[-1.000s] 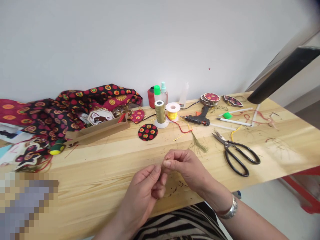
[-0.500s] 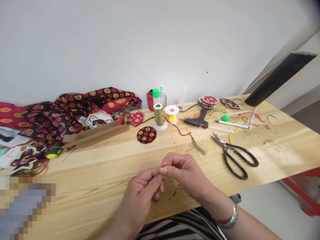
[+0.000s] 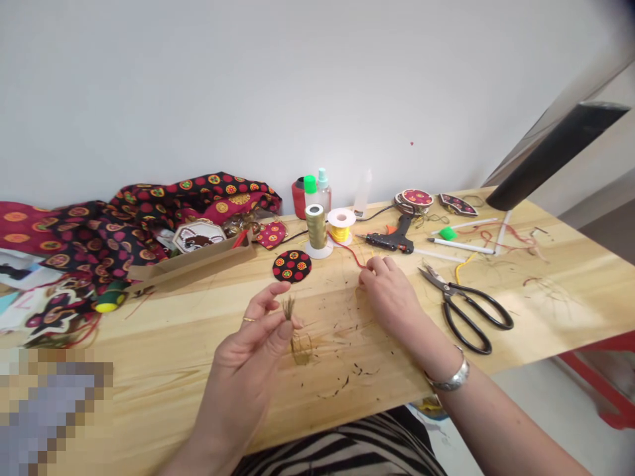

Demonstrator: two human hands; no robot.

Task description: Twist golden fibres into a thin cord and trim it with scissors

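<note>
My left hand pinches a small bundle of olive-gold thread between thumb and fingers. Its short ends stick up above the fingertips, and loose loops hang below. Farther right, my right hand rests on the table with fingers curled down at the end of a red cord. Whatever lies under those fingers is hidden. Left of that hand is a round black patterned fabric piece. Behind it stands an olive thread spool, with a yellow thread spool beside it.
Black-handled scissors lie right of my right hand, with a glue gun behind. A cardboard tray and patterned fabric occupy the left. Small bottles stand by the wall. Dark scraps dot the front.
My hands have parted. The left moved left with the thread bundle, now visible in its pinch. The right reached forward and right over the spot where the red cord met a thread tassel.
</note>
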